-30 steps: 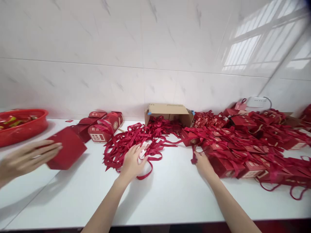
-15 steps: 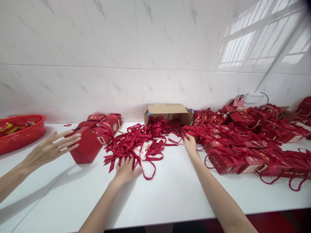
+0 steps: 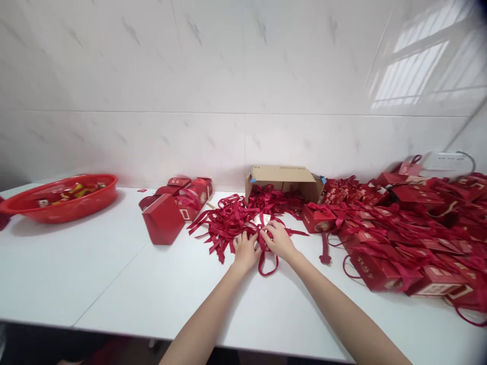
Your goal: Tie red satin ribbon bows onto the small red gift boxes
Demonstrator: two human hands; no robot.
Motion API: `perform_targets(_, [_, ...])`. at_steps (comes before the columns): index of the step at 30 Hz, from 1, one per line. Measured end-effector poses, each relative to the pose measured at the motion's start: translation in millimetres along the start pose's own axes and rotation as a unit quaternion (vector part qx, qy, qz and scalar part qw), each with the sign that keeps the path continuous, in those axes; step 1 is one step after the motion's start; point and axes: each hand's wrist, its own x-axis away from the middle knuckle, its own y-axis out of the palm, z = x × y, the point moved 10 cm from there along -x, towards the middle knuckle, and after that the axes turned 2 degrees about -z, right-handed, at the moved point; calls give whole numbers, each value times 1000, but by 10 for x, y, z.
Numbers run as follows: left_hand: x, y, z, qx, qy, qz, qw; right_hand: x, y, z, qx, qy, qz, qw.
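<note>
Red ribbons [image 3: 228,218] lie beneath and just beyond both hands [image 3: 280,240].

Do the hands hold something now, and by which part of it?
The right hand seems to pinch a flat red fabric ribbon above its loop; left hand: unclear.

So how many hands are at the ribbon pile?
2: left hand at the near edge of the ribbon pile, right hand just right of it. None look hidden.
</note>
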Motion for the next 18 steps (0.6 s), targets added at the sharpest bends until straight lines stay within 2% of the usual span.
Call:
perform_targets(3, [73, -397, -310, 19, -22, 48, 998, 280, 263, 205, 38, 40, 1, 998])
perform_targets(5, [122, -803, -631, 29, -55, 98, 993, 410, 388, 317, 57, 51, -13, 997])
perform_targets(7, [200, -1305, -1017, 27, -110, 181, 977, 469, 442, 389, 71, 55, -19, 996])
perform_targets(9, [301, -1779, -1405, 18, -173, 269, 947, 474, 441, 418, 76, 55, -14, 995])
perform_targets(10, [375, -2000, -1598, 13, -212, 324, 922, 466, 429, 421, 76, 53, -10, 996])
perform_targets(11, [502, -2220, -1784, 18, -255, 404, 878, 455, 411, 419, 75, 51, -4, 996])
perform_targets(12, [556, -2352, -1941, 33, -277, 445, 851, 446, 388, 416, 74, 50, 4, 996])
perform_targets(13, [533, -2423, -2079, 61, -280, 454, 844, 439, 359, 415, 72, 49, 14, 996])
perform_targets(16, [367, -2522, -2356, 145, -247, 425, 858, 437, 259, 429, 63, 51, 47, 996])
perform_targets(18, [403, -2592, -2399, 172, -211, 433, 860, 441, 204, 443, 55, 51, 64, 995])
